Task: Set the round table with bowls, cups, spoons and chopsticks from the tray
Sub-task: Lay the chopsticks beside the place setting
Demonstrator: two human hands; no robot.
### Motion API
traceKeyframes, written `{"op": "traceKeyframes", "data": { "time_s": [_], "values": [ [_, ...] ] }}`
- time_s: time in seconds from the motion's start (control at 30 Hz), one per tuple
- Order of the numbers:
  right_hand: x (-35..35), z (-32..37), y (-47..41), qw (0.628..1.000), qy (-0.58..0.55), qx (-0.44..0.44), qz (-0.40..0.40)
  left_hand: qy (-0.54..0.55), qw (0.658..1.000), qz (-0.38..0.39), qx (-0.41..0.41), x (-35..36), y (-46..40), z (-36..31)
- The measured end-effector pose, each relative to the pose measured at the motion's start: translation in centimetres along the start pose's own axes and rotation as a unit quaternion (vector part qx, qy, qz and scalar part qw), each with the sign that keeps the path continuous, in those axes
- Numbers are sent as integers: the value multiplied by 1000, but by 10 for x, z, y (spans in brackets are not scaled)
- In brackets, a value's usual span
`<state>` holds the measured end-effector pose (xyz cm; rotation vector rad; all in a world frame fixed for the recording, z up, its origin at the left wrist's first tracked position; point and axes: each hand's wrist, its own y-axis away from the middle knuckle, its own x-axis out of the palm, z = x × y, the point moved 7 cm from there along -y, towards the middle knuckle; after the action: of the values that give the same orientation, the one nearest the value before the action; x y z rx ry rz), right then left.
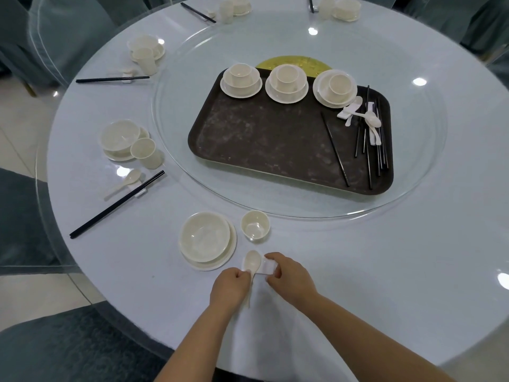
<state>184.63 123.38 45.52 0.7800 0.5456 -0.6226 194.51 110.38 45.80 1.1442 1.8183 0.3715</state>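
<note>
Beside the bowl point(205, 238), left hand point(230, 288) pinches a cream spoon point(252, 264); right hand point(292, 277) grips its white rest point(267, 267).

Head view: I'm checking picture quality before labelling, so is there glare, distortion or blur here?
Head view: bright ceiling-light spots glare on the glass turntable and table; wide-angle bending curves the table edge; the far place settings are softer, while the tray, left hand and right hand look sharp.

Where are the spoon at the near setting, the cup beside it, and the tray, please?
spoon point(252, 261), head view, its bowl.
cup point(255, 226), head view, its inside.
tray point(264, 139), head view, bare floor.
</note>
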Motion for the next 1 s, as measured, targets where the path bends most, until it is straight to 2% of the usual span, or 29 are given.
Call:
{"op": "traceKeyframes", "data": {
  "time_s": [0.37, 0.6, 0.83, 1.0],
  "values": [
    [-6, -1, 2, 1000, -21, 7, -2, 5, 1000, -7, 2, -6, 2, 3],
    [-27, 2, -1, 997, -72, 9, -39, 52, 998, -43, 9, -33, 5, 1],
    [-70, 9, -10, 981, -156, 18, -111, 118, 986, -96, 72, -63, 6, -59],
    [-120, 13, -23, 962, -212, 12, -170, 136, 978, -86, 132, -63, 5, -122]
  ]
}}
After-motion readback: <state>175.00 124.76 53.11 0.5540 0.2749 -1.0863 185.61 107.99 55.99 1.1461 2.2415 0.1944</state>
